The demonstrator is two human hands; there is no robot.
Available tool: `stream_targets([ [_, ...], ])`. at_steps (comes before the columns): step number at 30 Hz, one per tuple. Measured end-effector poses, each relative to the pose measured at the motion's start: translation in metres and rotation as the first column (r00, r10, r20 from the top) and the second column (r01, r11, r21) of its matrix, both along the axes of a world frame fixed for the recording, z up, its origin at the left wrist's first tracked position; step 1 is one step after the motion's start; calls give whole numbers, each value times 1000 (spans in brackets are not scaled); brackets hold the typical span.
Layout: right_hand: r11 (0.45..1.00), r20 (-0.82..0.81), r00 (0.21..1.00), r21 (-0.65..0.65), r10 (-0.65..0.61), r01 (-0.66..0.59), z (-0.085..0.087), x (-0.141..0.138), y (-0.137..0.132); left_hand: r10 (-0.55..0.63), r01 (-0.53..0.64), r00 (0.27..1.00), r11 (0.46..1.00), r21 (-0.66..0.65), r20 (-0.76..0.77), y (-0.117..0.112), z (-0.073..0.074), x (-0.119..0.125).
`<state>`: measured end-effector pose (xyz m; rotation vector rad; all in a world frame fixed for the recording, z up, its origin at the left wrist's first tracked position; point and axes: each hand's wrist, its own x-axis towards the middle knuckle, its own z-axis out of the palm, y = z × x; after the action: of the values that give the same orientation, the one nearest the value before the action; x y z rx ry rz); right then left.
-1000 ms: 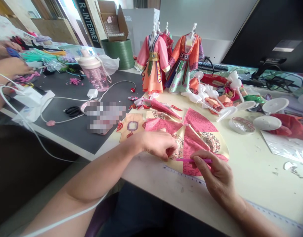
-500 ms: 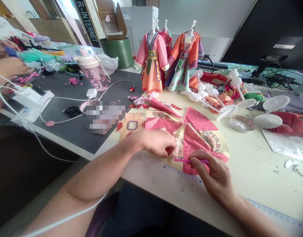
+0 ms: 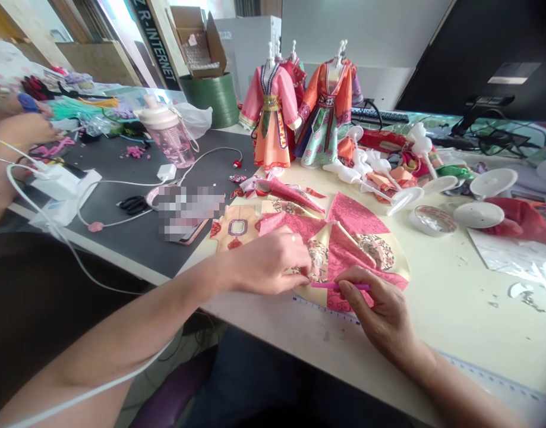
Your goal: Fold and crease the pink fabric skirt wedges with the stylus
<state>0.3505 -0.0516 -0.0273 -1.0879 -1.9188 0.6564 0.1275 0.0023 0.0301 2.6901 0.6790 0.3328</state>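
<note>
A fan-shaped piece of doll-skirt cloth (image 3: pixel 358 214), pink and cream with flower prints, lies spread on the table. My left hand (image 3: pixel 279 261) rests at its left part, with thumb and fingertips pinched together at the cloth; whatever is between them is hidden. My right hand (image 3: pixel 384 306) pinches a slim pink pen-like stick (image 3: pixel 321 286), whose tip points left, close to my left fingertips. Under the cloth's near edge shows a strip of ruler (image 3: pixel 344 316). Beside my left hand lies a cream cloth piece (image 3: pixel 250 223) with a framed motif.
Dressed doll bodies (image 3: pixel 273 113) stand at the back. White stands (image 3: pixel 479 215) and fabric scraps fill the right. A phone (image 3: pixel 195 230), black-handled scissors (image 3: pixel 133 204), cables and a pink bottle (image 3: pixel 168 134) are on the left. Another person's hand (image 3: pixel 25 134) works at far left.
My left hand has shifted slightly left and turned, its thumb now showing beside the fingertips. My right hand and the pink stick have moved slightly left; the whole view has shifted a little.
</note>
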Motion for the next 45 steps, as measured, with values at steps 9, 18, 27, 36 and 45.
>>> stream_targets([
  [9, 999, 7, 1000, 40, 25, -25, 3, 0, -2, 69, -151, 964, 937, 314, 257, -55, -57, -15],
  [18, 998, 23, 1000, 69, 8, -9, 5, -3, 0, 87, -142, 982, 923, 357, 167, -57, -60, -9],
  [27, 996, 25, 999, 83, 32, -34, 3, -4, 2, 83, -138, 983, 921, 364, 161, -57, -64, -12],
  [36, 996, 31, 999, 87, 31, -33, 3, -3, 1, 89, -146, 982, 918, 368, 166, -57, -65, -12],
  [45, 995, 34, 998, 85, 44, -46, 4, -3, 1, 87, -145, 982, 913, 381, 166, -58, -64, -9],
])
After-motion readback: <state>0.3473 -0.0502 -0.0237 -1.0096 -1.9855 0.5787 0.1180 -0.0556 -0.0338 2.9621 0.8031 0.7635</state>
